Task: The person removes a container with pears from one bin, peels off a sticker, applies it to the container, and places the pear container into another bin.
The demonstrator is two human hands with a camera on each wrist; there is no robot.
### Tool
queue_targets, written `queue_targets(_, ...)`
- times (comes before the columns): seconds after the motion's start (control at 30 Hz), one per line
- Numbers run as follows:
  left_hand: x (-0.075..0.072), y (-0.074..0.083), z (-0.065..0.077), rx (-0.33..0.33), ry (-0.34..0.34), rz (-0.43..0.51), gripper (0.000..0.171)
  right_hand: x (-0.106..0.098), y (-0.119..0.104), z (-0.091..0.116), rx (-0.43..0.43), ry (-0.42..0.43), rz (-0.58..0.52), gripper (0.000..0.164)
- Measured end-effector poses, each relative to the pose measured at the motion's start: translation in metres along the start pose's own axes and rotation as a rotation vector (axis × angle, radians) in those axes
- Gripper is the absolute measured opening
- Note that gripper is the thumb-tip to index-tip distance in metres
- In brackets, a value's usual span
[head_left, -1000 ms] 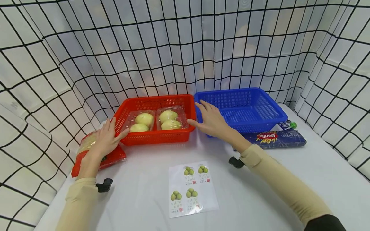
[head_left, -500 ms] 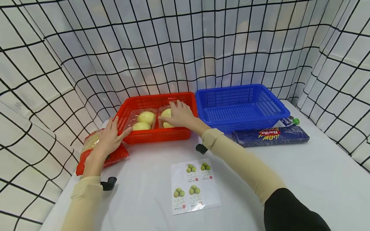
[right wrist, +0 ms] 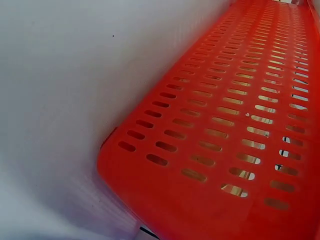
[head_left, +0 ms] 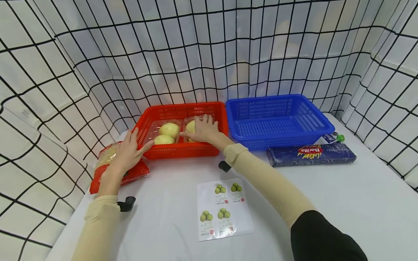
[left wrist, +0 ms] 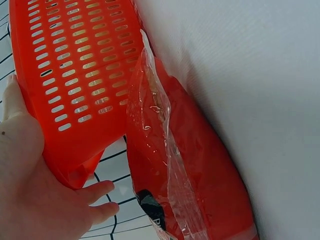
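The left hand [head_left: 128, 151] and the right hand [head_left: 205, 130] of a person in beige sleeves stood well apart at a red basket [head_left: 183, 150] on a white table [head_left: 163, 224]. The left hand, fingers extended and thumb spread, rested against the basket's left front corner; the right hand reached over the near rim and lay across the right fruit pack [head_left: 190, 127], thumb at its left side. The fingertips were largely hidden, and whether they pinched the pack could not be told.

The pack's long axis appeared to run away from the person, alongside the left fruit pack [head_left: 164, 135], whose two pale fruits sat one behind the other. The basket's long axis ran left to right. The right pack lay beneath the right hand and to the right of the left hand; the left pack sat between the two.

A red bag [head_left: 138, 172] lay by the left wrist. A blue basket [head_left: 267, 130] stood just right of the red one, a Barilla pack [head_left: 311, 155] before it, and a printed sheet [head_left: 225, 210] lay nearer the person.
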State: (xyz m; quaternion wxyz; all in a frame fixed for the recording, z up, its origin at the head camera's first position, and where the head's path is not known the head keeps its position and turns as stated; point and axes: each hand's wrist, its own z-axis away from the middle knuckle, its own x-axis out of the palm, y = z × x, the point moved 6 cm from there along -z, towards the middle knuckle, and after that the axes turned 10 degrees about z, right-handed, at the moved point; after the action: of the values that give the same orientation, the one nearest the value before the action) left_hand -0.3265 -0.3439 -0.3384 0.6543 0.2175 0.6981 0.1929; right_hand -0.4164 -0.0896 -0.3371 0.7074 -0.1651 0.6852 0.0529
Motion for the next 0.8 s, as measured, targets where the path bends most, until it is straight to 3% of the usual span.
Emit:
queue_targets(0.47,0.001,-0.001,-0.001,-0.011,-0.008,0.000,0.105,0.005,0.001,-0.001,0.025,-0.063,0.008,0.093)
queue_targets(0.67,0.000,-0.003,0.000,-0.033,-0.022,-0.003,0.104,0.011,0.001,-0.008,0.042,-0.131,0.017,0.105)
queue_targets(0.8,0.001,-0.001,0.001,-0.029,-0.018,0.000,0.104,0.010,0.000,-0.007,0.054,-0.123,0.010,0.102)
